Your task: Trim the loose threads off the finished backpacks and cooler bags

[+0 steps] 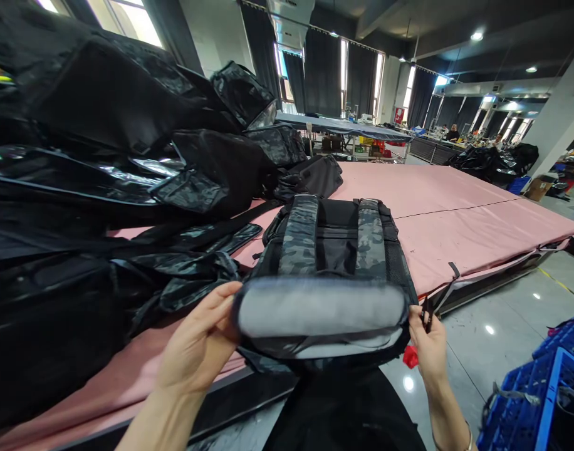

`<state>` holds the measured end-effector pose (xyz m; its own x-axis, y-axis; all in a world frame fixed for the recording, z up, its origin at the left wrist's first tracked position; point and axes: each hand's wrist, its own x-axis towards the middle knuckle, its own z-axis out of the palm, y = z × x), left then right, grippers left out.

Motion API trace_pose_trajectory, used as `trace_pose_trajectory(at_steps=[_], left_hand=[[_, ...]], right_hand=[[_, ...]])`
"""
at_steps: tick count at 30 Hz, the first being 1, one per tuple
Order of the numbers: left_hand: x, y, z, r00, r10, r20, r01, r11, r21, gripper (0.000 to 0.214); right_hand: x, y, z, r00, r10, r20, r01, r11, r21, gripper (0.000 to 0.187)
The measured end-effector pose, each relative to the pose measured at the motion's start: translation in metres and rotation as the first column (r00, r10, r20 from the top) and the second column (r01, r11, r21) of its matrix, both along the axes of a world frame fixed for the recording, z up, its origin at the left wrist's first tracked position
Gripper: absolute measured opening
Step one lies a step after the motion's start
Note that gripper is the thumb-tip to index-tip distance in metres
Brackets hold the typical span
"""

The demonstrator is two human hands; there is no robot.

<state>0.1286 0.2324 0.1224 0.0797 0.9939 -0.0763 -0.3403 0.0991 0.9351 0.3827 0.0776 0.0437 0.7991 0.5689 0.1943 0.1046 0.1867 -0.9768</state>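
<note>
A black backpack (336, 241) with grey camouflage shoulder straps lies on the pink-covered table, straps facing up. Its near end is turned towards me and shows a pale grey lining (319, 308), slightly blurred. My left hand (205, 332) pinches the left edge of this end between thumb and fingers. On the opposite edge, my right hand (427, 338) is closed on the fabric. A small dark tool (427, 313), perhaps thread snips, also sits in the right hand. Just below that hand shows a red object (410, 357); whether it hangs from the tool I cannot tell.
A high heap of black and camouflage bags (113, 106) covers the table's left side. The pink table (456, 213) stretches away to the right. Blue crates (526, 388) stand on the floor at lower right. Far back are more worktables and a person (452, 133).
</note>
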Motion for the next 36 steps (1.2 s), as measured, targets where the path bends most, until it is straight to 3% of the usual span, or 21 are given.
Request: trace_pose_trajectory(at_steps=[3, 6, 8, 11, 13, 16, 19, 23, 29, 36], left_hand=[[-0.011, -0.018, -0.016, 0.982, -0.139, 0.125, 0.159, 0.973, -0.168, 0.022], [-0.012, -0.041, -0.046, 0.976, -0.216, -0.015, 0.203, 0.936, -0.286, 0.042], [-0.005, -0.059, -0.064, 0.973, -0.229, -0.022, 0.205, 0.904, -0.374, 0.048], [0.010, -0.083, -0.079, 0.973, -0.188, 0.136, 0.229, 0.876, -0.425, 0.049], [0.021, -0.091, -0.080, 0.949, -0.133, 0.287, 0.251, 0.870, -0.424, 0.051], [0.032, -0.094, -0.077, 0.914, -0.027, 0.405, 0.224, 0.865, -0.449, 0.046], [0.036, -0.093, -0.075, 0.956, -0.011, 0.293, 0.137, 0.901, -0.412, 0.040], [0.035, -0.092, -0.078, 0.996, -0.034, 0.087, 0.056, 0.964, -0.262, 0.038], [0.031, -0.093, -0.085, 0.998, -0.039, 0.041, 0.047, 0.974, -0.221, 0.038], [0.032, -0.095, -0.084, 0.997, -0.078, 0.001, 0.076, 0.978, -0.194, 0.038]], right_hand=[[0.004, -0.004, -0.001, 0.995, 0.075, -0.058, -0.073, 0.996, 0.041, 0.038], [0.002, -0.010, 0.000, 0.997, 0.030, 0.065, -0.028, 0.999, -0.030, 0.032], [-0.005, -0.013, 0.002, 0.987, -0.001, 0.161, 0.015, 0.997, -0.081, 0.029], [-0.019, -0.017, 0.008, 0.965, 0.051, 0.258, -0.018, 0.992, -0.129, 0.028], [-0.031, -0.019, 0.015, 0.927, 0.155, 0.341, -0.105, 0.981, -0.160, 0.025], [-0.048, -0.018, 0.029, 0.803, 0.302, 0.513, -0.232, 0.953, -0.196, 0.021], [-0.061, -0.011, 0.041, 0.679, 0.404, 0.614, -0.334, 0.914, -0.232, 0.022], [-0.071, 0.007, 0.041, 0.580, 0.520, 0.627, -0.421, 0.850, -0.317, 0.022], [-0.078, 0.026, 0.034, 0.518, 0.582, 0.627, -0.442, 0.810, -0.387, 0.022], [-0.078, 0.022, 0.040, 0.572, 0.553, 0.606, -0.442, 0.830, -0.340, 0.014]])
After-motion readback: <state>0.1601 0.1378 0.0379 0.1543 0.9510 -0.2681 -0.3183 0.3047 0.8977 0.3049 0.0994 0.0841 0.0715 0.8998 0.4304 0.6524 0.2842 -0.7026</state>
